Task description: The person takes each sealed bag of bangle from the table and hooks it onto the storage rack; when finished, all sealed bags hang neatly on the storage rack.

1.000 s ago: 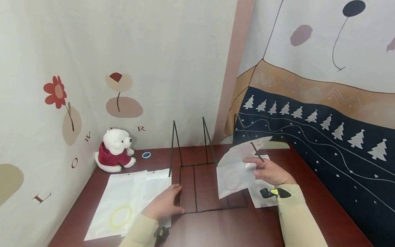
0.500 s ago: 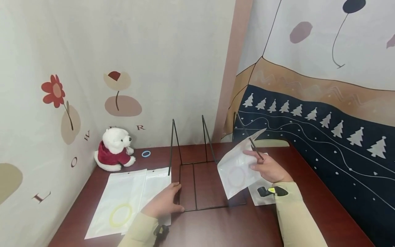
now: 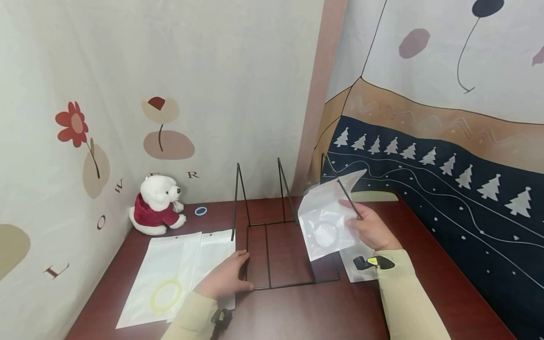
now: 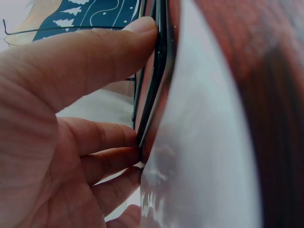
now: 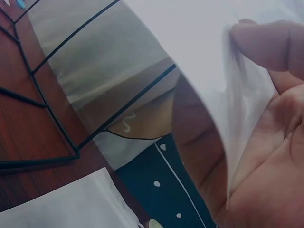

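Note:
In the head view my left hand [image 3: 223, 278] is at the near left corner of a black wire rack [image 3: 267, 255]. Its thumb and fingertips touch the wire, spread apart along it, as the left wrist view shows. My right hand [image 3: 374, 229] pinches a white plastic pouch [image 3: 316, 212] by its right side, thumb in front and fingers behind. A pale ring [image 3: 326, 234] shows through the pouch's clear front. The pouch hangs tilted above the rack's right part, where a slanting wire arm [image 3: 350, 200] overlaps it. Part of the pouch hides the rack behind it.
Two white pouches [image 3: 170, 255] lie overlapping at left, a yellow ring [image 3: 165, 295] showing in one. Another pouch [image 3: 354, 264] lies under my right wrist. A white plush bear [image 3: 159, 205] in red and a blue ring [image 3: 200, 211] stand farther back on the brown table [image 3: 297, 316].
The pouch in my right hand has swung and turned, its lower edge rising and its clear front now facing me. The right hand shifted slightly; the left hand and rack stayed put.

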{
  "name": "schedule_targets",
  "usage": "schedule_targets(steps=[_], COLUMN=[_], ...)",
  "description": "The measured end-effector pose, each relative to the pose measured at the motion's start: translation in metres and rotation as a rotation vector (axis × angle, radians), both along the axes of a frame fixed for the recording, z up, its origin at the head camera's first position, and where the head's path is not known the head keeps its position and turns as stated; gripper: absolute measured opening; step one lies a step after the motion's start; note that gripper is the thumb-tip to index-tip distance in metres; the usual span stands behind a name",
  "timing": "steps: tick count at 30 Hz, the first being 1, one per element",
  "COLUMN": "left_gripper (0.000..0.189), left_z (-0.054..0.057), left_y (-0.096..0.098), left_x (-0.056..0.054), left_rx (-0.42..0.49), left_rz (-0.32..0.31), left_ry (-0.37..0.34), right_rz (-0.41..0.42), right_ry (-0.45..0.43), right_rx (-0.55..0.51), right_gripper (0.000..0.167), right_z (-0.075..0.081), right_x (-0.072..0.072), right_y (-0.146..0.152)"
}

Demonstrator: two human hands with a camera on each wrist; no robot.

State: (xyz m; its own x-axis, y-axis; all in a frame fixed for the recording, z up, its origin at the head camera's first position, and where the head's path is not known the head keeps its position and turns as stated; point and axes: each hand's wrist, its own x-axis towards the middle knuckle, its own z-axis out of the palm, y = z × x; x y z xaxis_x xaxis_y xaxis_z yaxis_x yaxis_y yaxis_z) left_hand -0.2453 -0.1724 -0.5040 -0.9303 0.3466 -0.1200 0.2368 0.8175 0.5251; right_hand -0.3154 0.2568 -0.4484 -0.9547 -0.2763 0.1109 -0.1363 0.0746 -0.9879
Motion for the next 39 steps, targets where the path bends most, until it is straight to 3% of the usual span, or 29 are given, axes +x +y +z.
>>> schedule_targets(steps=[7,13,20,30,39], left_gripper=[0.095,0.093,0.093,0.092,0.093], left_z=[-0.002,-0.002,-0.002,-0.003,-0.001], left_y=[0.0,-0.001,-0.001,-0.001,-0.002], left_x=[0.0,0.0,0.001,-0.001,-0.001], left_rx=[-0.003,0.004,-0.001,-0.017,-0.009], left_rz=[-0.001,-0.007,-0.006,-0.006,0.001], left_ry=[0.002,0.006,0.002,0.004,0.0], right_rz=[-0.133,-0.154,-0.243,-0.21,-0.166], right_ry=[0.077,0.078,0.089,0.114,-0.031], right_rx=[0.0,-0.111,0.049,-0.016,-0.067], right_gripper=[0.064,0.067,0.065,0.061,0.049], right_z=[0.0,0.003,0.009,0.004,-0.009], right_x=[-0.002,-0.001,0.001,-0.002,-0.006], right_y=[-0.004,-0.009,-0.014,-0.017,0.0])
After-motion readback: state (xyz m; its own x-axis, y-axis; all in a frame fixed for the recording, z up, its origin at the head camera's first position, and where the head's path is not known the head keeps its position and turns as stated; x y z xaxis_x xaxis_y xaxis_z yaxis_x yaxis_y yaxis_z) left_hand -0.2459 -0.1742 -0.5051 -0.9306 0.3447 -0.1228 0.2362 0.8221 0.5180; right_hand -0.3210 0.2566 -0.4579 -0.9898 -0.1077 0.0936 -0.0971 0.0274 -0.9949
